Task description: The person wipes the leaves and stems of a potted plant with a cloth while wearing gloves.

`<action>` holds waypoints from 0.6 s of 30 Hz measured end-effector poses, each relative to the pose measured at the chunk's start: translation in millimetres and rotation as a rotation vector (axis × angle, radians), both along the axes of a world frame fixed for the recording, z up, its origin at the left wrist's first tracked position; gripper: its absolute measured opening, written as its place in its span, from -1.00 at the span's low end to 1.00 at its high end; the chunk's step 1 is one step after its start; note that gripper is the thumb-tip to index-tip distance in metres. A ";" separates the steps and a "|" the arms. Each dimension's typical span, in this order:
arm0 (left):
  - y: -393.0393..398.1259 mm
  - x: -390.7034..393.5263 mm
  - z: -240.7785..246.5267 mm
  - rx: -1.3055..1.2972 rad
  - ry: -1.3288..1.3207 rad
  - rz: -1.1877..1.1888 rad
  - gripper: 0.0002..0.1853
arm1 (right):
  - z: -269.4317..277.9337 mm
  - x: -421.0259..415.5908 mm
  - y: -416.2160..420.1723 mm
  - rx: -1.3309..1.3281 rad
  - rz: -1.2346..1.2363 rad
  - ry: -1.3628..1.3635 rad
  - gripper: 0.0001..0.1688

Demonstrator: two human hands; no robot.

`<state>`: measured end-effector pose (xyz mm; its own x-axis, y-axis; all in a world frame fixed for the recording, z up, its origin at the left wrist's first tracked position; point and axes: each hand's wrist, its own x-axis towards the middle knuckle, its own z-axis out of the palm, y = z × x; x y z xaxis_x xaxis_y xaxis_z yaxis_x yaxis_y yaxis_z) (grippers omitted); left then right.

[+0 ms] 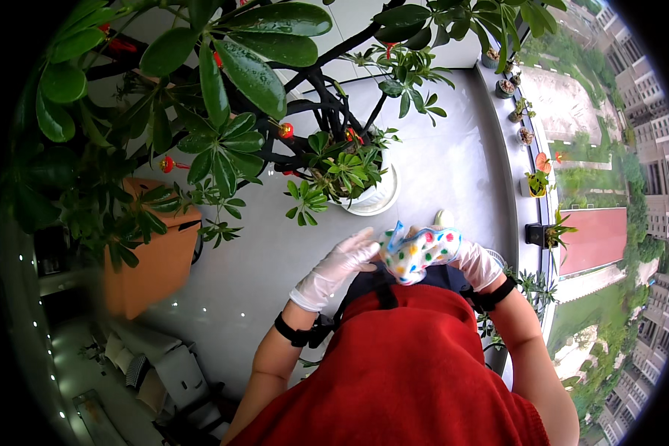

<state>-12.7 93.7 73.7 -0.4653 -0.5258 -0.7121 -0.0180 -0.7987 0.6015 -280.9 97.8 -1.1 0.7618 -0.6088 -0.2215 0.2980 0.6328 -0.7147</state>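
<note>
A white cloth with coloured dots and a blue edge [421,251] is bunched up in front of my waist. My right hand [478,266], in a thin whitish glove, holds it from the right; the cloth hides most of those fingers. My left hand [340,265] wears the same kind of glove. Its fingers are spread at the left end of the cloth, and I cannot tell whether they touch it. Just beyond stands a large potted schefflera [348,167] in a white pot [371,198] on a saucer. Water drops sit on its large upper leaves [251,72].
Branches with red lantern ornaments [286,130] spread overhead to the left. Small potted plants, among them a black pot [538,236] and an anthurium [538,181], line the windowsill at right. An orange cabinet [156,251] and a grey sofa [181,373] stand left.
</note>
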 end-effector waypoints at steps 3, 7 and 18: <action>-11.8 29.6 -42.8 0.149 0.034 0.377 -0.48 | 4.9 6.3 9.3 0.610 0.044 -0.481 -0.19; -41.1 46.4 -96.2 0.212 0.456 0.712 -0.57 | 21.4 11.4 6.8 1.066 -0.299 -0.623 -0.37; -60.8 33.7 -120.5 0.020 0.772 0.670 -0.47 | -16.8 2.4 16.3 0.779 -0.183 -0.588 -0.55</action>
<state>21.0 32.9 -46.8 -0.4158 -0.8377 -0.3540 0.8227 -0.5124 0.2461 -278.5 114.2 -17.9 0.7877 -0.5730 -0.2265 0.6115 0.7717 0.1744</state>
